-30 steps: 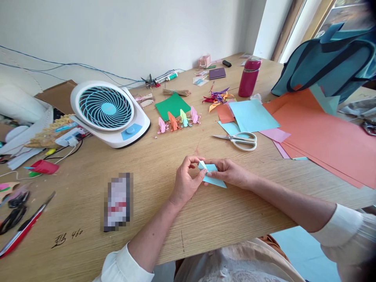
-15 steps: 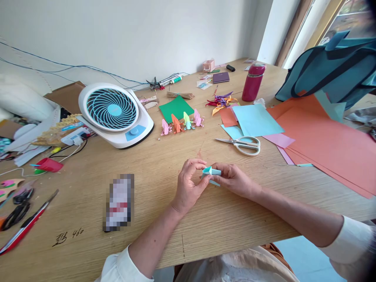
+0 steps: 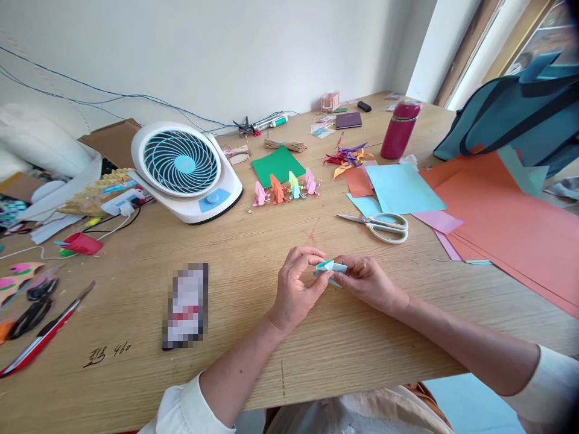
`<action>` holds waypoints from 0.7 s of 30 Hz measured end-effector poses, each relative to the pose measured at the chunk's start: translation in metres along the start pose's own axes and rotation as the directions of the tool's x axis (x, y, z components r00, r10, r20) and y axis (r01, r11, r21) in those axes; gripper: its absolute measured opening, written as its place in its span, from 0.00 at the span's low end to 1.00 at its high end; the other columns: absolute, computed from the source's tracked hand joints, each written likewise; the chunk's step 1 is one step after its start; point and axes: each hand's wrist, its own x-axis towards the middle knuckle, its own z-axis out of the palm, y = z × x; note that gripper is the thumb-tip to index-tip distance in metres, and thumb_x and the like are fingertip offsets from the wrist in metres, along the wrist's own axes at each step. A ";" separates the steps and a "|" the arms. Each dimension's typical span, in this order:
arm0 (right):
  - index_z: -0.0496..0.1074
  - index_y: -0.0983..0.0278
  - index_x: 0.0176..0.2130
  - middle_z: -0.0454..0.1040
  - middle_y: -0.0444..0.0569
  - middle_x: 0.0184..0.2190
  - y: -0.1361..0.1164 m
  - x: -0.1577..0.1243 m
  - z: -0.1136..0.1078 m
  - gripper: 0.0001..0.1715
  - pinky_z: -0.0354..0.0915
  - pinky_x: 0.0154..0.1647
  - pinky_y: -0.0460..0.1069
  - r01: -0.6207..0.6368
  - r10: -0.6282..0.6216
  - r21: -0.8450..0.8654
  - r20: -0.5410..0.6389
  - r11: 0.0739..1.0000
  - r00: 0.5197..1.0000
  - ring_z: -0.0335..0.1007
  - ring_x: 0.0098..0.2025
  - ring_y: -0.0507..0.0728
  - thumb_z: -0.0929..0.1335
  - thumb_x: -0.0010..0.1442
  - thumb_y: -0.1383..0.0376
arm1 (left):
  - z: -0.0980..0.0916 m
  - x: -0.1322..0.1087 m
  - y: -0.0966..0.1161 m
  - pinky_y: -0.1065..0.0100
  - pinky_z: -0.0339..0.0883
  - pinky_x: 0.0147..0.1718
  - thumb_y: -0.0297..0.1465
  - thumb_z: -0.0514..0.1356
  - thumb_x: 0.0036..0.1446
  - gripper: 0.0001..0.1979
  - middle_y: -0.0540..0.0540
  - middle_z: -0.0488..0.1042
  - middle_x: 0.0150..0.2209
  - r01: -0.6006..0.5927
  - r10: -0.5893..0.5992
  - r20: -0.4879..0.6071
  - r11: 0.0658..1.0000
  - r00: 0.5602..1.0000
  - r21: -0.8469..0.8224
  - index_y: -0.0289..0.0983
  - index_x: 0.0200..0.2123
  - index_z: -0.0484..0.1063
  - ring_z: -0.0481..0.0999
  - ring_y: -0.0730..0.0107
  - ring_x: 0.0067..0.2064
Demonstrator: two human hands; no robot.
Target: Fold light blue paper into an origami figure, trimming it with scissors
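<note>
Between both hands is a small piece of folded light-blue paper (image 3: 332, 266), held just above the wooden table. My left hand (image 3: 299, 283) pinches its left end with thumb and fingertips. My right hand (image 3: 368, 282) grips the right end, thumb below and fingers on top, hiding part of it. Beyond the hands, white-handled scissors (image 3: 386, 229) lie partly over light-blue paper sheets (image 3: 404, 188). Several small folded paper figures (image 3: 277, 188) in pink, orange and green stand in a row before a green paper sheet (image 3: 277, 164).
A white fan (image 3: 183, 172) stands at the back left. At the right are a magenta bottle (image 3: 400, 129), large orange sheets (image 3: 511, 220) and a blue bag (image 3: 511, 114). A blurred-out object (image 3: 185, 306) and a red utility knife (image 3: 47, 331) lie at the left.
The folded light-blue paper's opening looks flatter now, pressed between my fingers. Both hands keep their hold. The whole view has shifted slightly.
</note>
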 end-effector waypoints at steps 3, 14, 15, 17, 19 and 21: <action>0.72 0.66 0.29 0.64 0.41 0.21 0.001 0.000 0.001 0.16 0.54 0.26 0.44 0.014 -0.014 0.011 -0.006 1.000 1.000 0.56 0.25 0.48 0.70 0.60 0.56 | 0.000 0.000 0.000 0.62 0.69 0.45 0.25 0.64 0.56 0.05 0.46 0.74 0.41 0.001 -0.001 -0.005 1.000 1.000 -0.003 0.39 0.35 0.71 0.75 0.66 0.45; 0.77 0.64 0.33 0.75 0.44 0.27 0.009 -0.001 0.001 0.13 0.63 0.32 0.45 0.045 -0.044 0.075 -0.016 0.996 0.999 0.67 0.29 0.51 0.70 0.61 0.57 | -0.002 0.000 0.004 0.63 0.69 0.45 0.25 0.65 0.56 0.04 0.47 0.74 0.39 0.012 -0.012 0.003 1.000 1.000 -0.022 0.38 0.33 0.73 0.75 0.66 0.44; 0.77 0.64 0.33 0.76 0.44 0.27 0.008 0.000 0.001 0.13 0.64 0.34 0.45 0.047 -0.046 0.092 -0.008 0.995 0.999 0.69 0.30 0.52 0.70 0.61 0.56 | -0.002 0.001 0.004 0.62 0.69 0.45 0.25 0.65 0.56 0.04 0.47 0.74 0.39 0.011 -0.011 0.004 1.000 1.000 -0.025 0.38 0.33 0.73 0.75 0.66 0.44; 0.77 0.64 0.34 0.77 0.46 0.28 0.007 0.000 0.000 0.14 0.66 0.36 0.47 0.042 -0.044 0.124 0.010 0.991 0.999 0.71 0.32 0.53 0.70 0.60 0.55 | -0.003 0.001 0.005 0.62 0.69 0.45 0.27 0.65 0.57 0.03 0.46 0.74 0.39 0.018 -0.017 0.017 0.999 1.000 -0.040 0.39 0.33 0.73 0.75 0.65 0.44; 0.78 0.64 0.33 0.77 0.47 0.28 0.006 0.000 0.000 0.17 0.68 0.38 0.49 0.022 -0.025 0.124 0.026 0.992 0.999 0.73 0.33 0.55 0.70 0.60 0.53 | -0.005 0.002 0.006 0.60 0.69 0.46 0.28 0.65 0.57 0.02 0.45 0.75 0.40 0.025 -0.023 0.037 0.998 0.999 -0.064 0.39 0.34 0.74 0.75 0.64 0.45; 0.78 0.63 0.32 0.78 0.48 0.28 0.005 0.000 0.000 0.19 0.69 0.38 0.50 0.002 -0.006 0.105 0.036 0.995 0.999 0.73 0.34 0.57 0.70 0.59 0.51 | -0.006 0.002 0.007 0.59 0.69 0.47 0.29 0.65 0.57 0.02 0.44 0.76 0.41 0.029 -0.025 0.051 0.996 0.998 -0.085 0.39 0.35 0.75 0.75 0.63 0.45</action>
